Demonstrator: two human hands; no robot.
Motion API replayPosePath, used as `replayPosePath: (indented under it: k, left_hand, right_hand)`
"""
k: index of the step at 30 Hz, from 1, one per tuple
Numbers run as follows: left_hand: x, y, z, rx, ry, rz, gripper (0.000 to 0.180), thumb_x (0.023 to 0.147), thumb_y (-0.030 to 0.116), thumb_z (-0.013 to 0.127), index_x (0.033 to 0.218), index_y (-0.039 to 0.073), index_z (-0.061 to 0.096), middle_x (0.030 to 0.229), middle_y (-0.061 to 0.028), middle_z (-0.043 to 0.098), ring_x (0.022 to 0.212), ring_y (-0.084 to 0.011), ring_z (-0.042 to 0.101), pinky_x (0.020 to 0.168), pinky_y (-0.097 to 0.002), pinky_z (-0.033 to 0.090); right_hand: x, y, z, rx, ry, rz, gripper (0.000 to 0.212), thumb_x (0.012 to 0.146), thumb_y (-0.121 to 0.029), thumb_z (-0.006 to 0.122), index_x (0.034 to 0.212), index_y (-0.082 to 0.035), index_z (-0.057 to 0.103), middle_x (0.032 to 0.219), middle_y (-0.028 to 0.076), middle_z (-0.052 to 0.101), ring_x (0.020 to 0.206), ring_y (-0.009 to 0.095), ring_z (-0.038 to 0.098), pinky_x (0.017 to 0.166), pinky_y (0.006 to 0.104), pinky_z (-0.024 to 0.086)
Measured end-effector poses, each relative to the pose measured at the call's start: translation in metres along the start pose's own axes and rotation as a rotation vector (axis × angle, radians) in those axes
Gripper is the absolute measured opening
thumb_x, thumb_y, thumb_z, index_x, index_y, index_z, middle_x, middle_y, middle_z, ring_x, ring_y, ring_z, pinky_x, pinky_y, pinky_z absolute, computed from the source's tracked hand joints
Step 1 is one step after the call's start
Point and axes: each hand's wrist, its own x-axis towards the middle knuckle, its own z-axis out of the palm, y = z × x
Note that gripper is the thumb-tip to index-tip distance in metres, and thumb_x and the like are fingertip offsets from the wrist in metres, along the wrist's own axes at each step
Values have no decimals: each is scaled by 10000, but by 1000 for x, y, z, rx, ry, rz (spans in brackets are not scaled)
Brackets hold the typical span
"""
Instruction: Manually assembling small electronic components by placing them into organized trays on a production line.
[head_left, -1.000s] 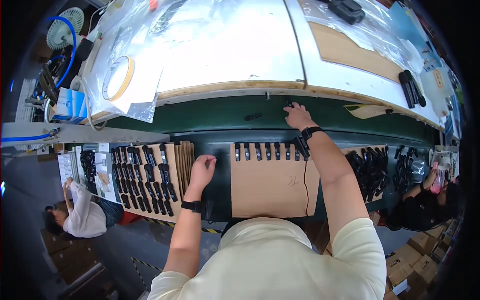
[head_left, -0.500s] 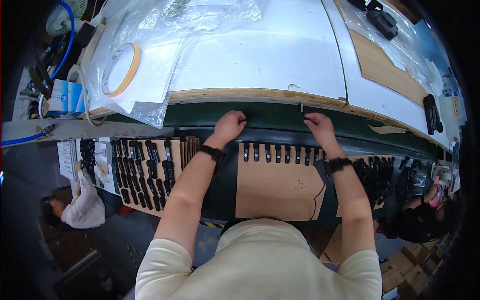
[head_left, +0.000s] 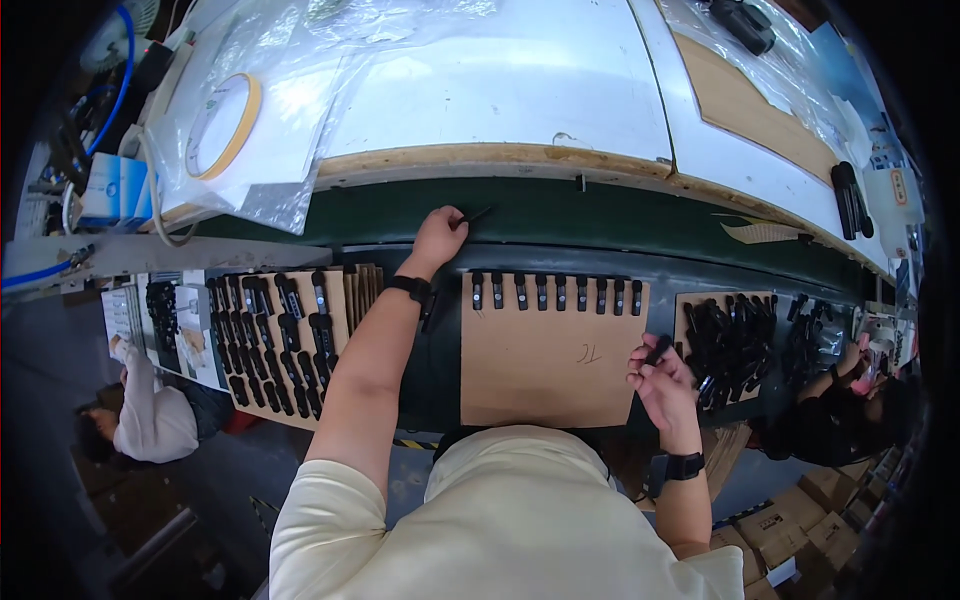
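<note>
My left hand (head_left: pixel 440 238) reaches over the green belt (head_left: pixel 380 215), its fingers pinched on a thin dark stick-like piece (head_left: pixel 476 215) that points right. Held in the raised fingers of my right hand (head_left: pixel 664 388) is a small black device (head_left: pixel 656 350), oblong and partly covered by the fingers. This hand hovers at the right edge of a brown cardboard sheet (head_left: pixel 540 375). Along the sheet's far edge stands a row of several small black devices (head_left: pixel 562 292) with pale marks, side by side. A small dark upright piece (head_left: pixel 581 183) shows at the shelf edge.
To the left, a cardboard sheet (head_left: pixel 335 290) carries rows of black devices; to the right lies a heap of black devices (head_left: pixel 728 345). A white worktop (head_left: pixel 500 90) with a tape roll (head_left: pixel 243 130) overhangs the belt. Other people (head_left: pixel 160 420) sit at both sides.
My right hand has come back from the belt to the cardboard's right edge and now holds a black device. My left hand has shifted slightly left, with a thin dark piece now showing in it.
</note>
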Motion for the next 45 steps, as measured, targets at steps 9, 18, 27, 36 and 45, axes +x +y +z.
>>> replayPosePath:
  k: [9,18,27,36,45]
  left_hand:
    - [-145,129,-59,-571,-218,58,97,841,38,617,924,-11,605,824,-17,613,740,-76,535,679,-234,454]
    - [-255,227,-118,-462,-234,521,186,783,13,653,968,21,635,907,-103,634,836,-198,603,796,-313,478]
    - [-293,252,-124,-227,-34,847,325,743,67,762,1040,5,648,958,-114,673,903,-247,630,870,-367,486]
    - [-309,271,-123,-391,-117,749,316,719,37,768,1012,20,651,917,-101,678,882,-259,633,938,-407,466]
    - [-308,274,-120,-340,-33,928,306,688,-24,741,977,24,650,886,-92,666,806,-220,631,962,-458,448]
  right_hand:
    - [-5,2,62,-673,-112,-257,342,808,30,663,1131,-50,583,885,15,560,767,83,515,670,221,411]
    - [-67,-22,134,-876,-350,-683,244,806,-27,732,1025,-28,625,789,-7,559,681,59,474,621,213,384]
    - [-111,-25,125,-914,-450,-1054,268,744,-27,780,977,-49,650,724,44,589,609,146,513,571,254,382]
    - [-137,-30,135,-959,-401,-1165,329,704,-26,790,996,-53,642,754,63,633,628,200,555,592,299,405]
    - [-135,-31,126,-990,-436,-1204,325,712,-29,784,1002,-52,638,786,78,649,653,205,576,604,293,418]
